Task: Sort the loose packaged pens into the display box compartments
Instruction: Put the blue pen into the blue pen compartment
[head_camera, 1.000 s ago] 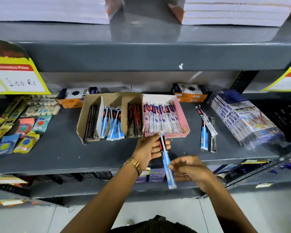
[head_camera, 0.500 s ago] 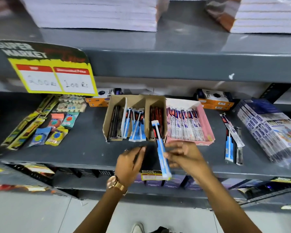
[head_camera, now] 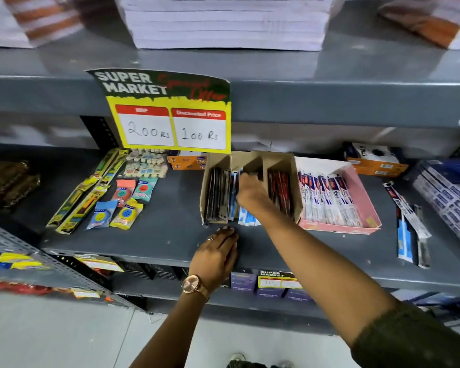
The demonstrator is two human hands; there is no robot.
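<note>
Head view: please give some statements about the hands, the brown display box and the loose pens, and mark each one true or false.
1. The right hand reaches into the middle compartment of the brown display box. True.
2. The left hand grips a pen. False: it lies flat on the shelf in front of the box.
3. Loose packaged pens lie on the shelf to the right of the pink box. True.
4. The pink box is empty. False: it holds packaged pens.
</note>
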